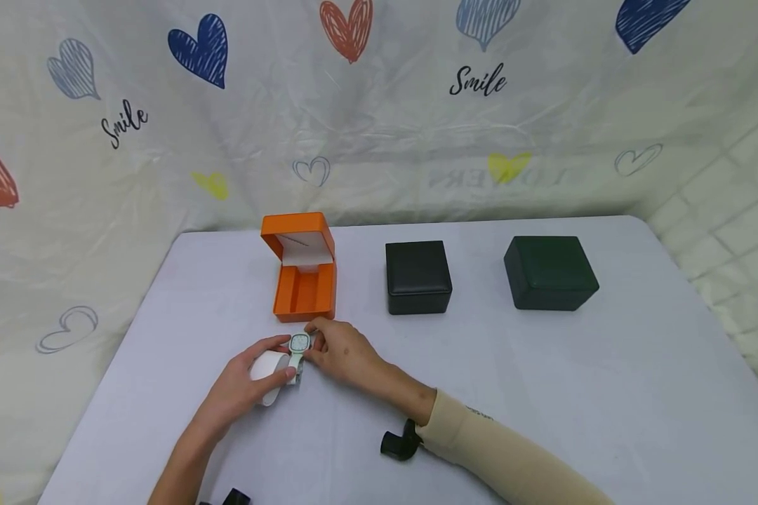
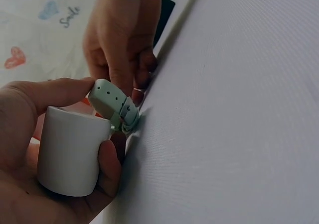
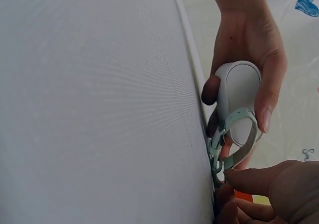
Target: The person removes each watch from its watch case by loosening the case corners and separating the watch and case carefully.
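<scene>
In the head view, my left hand [image 1: 240, 382] grips a white, rounded watch cushion [image 1: 267, 366]. The left wrist view shows the cushion [image 2: 72, 154] between thumb and fingers, one fingertip at the strap's edge. Beside the cushion is a wristwatch [image 1: 300, 342] with a pale square face and a mint-green strap. Its strap [image 3: 244, 114] is buckled into a loop, not around the cushion. My right hand [image 1: 347, 354] pinches the watch at its right side; the right wrist view shows the thumb against the strap. The watch face is hidden from both wrist views.
Just beyond the hands stands an orange watch box [image 1: 304, 291] with its lid raised. A black box [image 1: 418, 277] and a dark green box [image 1: 551, 273] stand closed to its right. A white cloth covers the table [image 1: 543, 407]; a heart-printed sheet [image 1: 366, 119] hangs behind.
</scene>
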Action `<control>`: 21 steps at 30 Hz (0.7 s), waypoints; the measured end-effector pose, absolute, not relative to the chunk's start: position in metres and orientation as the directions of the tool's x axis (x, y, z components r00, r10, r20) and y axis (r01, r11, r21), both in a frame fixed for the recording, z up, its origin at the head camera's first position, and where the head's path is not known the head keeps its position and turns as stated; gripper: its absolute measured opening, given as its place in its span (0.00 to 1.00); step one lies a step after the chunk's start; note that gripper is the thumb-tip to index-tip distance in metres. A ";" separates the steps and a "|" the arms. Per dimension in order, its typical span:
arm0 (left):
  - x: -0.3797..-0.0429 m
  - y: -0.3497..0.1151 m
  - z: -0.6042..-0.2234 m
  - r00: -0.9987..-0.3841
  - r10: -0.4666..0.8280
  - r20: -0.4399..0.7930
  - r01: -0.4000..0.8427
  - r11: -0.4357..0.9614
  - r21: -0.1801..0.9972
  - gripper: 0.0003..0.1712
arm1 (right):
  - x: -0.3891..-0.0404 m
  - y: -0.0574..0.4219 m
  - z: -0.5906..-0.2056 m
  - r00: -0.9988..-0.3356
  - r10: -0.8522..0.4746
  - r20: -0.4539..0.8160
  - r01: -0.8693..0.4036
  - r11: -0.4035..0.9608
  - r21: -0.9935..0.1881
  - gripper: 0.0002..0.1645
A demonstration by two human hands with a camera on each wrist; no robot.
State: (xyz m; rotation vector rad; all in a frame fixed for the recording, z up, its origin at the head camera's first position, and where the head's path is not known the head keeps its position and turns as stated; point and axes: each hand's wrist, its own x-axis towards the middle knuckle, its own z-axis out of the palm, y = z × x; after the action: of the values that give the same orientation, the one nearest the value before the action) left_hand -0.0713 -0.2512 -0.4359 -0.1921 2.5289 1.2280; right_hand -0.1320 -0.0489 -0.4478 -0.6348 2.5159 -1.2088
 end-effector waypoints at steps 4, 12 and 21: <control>-0.072 -0.251 -0.434 -0.937 0.018 -0.350 -0.262 0.627 0.734 0.38 | -0.132 -0.048 -0.446 -0.863 -0.499 -0.073 -0.252 0.552 -0.795 0.22; -0.073 -0.251 -0.433 -0.936 0.012 -0.351 -0.265 0.629 0.730 0.41 | -0.132 -0.046 -0.445 -0.853 -0.516 -0.073 -0.254 0.534 -0.806 0.24; -0.074 -0.252 -0.425 -0.938 -0.061 -0.341 -0.303 0.623 0.721 0.44 | -0.132 -0.041 -0.438 -0.859 -0.511 -0.027 -0.277 0.509 -0.815 0.18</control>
State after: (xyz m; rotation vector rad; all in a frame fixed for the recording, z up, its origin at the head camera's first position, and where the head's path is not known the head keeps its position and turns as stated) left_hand -0.0742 -0.2516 -0.4254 -0.2947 2.5651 1.2165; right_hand -0.1319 -0.0410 -0.4380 -0.6658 2.4895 -1.2740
